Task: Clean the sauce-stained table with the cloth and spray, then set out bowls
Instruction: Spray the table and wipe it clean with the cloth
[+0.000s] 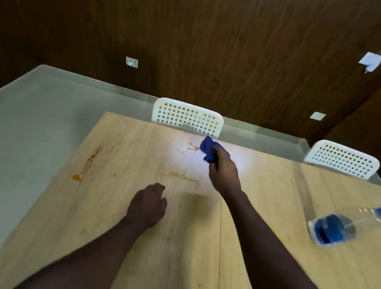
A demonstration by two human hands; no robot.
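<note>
My right hand [223,169] grips a bunched blue cloth [208,148] over the far middle of the light wooden table [267,254], right beside a small red-orange sauce squiggle [192,148]. My left hand [148,204] rests on the table nearer to me, fingers loosely curled and holding nothing. A long red smear [93,156] ends in an orange blob [77,177] near the left edge. A faint yellowish streak [181,177] lies between my hands. The clear spray bottle [344,223] with blue label and blue top stands at the right.
Two white perforated chairs stand at the table's far side, one in the middle [187,117] and one at the right [342,158]. Grey floor [26,118] lies off the left edge. Dark wood-panelled walls with sockets are behind.
</note>
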